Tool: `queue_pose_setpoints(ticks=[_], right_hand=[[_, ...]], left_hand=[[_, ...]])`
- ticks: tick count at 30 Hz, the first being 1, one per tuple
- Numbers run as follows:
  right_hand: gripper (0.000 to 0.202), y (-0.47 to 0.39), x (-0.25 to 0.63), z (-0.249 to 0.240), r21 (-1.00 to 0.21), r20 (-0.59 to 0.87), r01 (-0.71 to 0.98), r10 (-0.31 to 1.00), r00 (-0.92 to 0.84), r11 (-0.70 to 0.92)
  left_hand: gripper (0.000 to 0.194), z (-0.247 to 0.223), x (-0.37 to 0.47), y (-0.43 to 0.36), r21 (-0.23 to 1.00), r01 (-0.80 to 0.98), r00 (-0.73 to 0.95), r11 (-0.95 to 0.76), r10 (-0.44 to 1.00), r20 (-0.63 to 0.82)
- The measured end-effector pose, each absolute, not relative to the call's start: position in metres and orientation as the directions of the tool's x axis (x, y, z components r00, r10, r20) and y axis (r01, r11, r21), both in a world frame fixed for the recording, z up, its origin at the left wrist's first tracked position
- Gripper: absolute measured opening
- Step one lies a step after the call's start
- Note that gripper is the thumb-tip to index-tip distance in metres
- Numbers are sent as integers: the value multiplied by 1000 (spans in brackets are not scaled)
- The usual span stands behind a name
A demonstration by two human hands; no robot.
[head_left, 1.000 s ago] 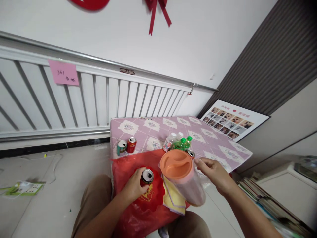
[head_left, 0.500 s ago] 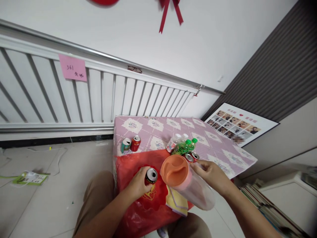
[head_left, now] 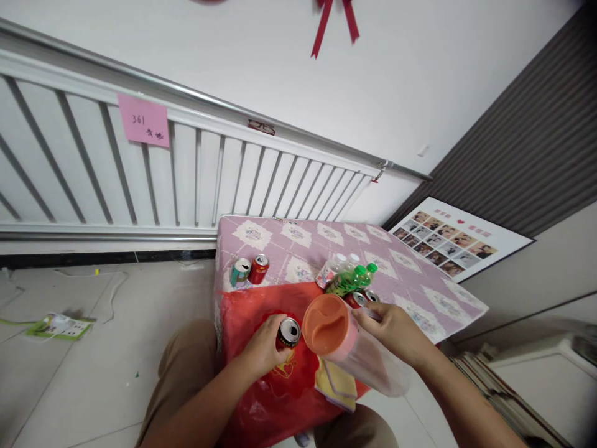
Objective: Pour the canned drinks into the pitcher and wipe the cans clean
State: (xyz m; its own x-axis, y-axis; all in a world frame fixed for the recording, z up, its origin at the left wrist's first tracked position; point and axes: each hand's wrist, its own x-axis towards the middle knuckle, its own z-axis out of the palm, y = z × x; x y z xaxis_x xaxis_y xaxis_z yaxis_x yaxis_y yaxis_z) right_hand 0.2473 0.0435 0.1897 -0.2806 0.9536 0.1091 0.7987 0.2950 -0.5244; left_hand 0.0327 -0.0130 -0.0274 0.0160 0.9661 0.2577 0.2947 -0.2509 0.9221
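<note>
My left hand (head_left: 267,348) is wrapped round an opened drink can (head_left: 289,332), held upright over the red plastic sheet (head_left: 252,386). In my right hand (head_left: 389,330) is the handle of a clear pitcher (head_left: 373,367) with an orange lid (head_left: 326,323). The pitcher tilts so that its lid points toward the can; the two are close, and I cannot tell whether they touch. A folded yellow cloth (head_left: 336,382) lies below the pitcher. No liquid is visible leaving the pitcher.
A teal can (head_left: 240,272) and a red can (head_left: 259,269) stand at the table's left. Green-capped bottles (head_left: 349,280), clear bottles (head_left: 329,270) and red cans (head_left: 358,300) sit behind the pitcher. A white radiator (head_left: 186,174) lines the wall; a photo board (head_left: 448,242) leans right.
My head view has shifted slightly, moving the scene a little to the right. Both hands keep their holds; the pitcher's lid is now slightly nearer the can.
</note>
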Motion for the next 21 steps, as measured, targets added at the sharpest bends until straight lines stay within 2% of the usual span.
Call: queue_pose_setpoints(ticks=[5, 21], right_hand=[[32, 46, 239, 194, -470, 41, 825, 941, -336, 315], [30, 50, 225, 196, -417, 27, 841, 929, -368, 345]], left_hand=[[71, -27, 33, -13, 923, 296, 14, -244, 968, 252], [74, -30, 33, -11, 933, 267, 4, -241, 968, 249]])
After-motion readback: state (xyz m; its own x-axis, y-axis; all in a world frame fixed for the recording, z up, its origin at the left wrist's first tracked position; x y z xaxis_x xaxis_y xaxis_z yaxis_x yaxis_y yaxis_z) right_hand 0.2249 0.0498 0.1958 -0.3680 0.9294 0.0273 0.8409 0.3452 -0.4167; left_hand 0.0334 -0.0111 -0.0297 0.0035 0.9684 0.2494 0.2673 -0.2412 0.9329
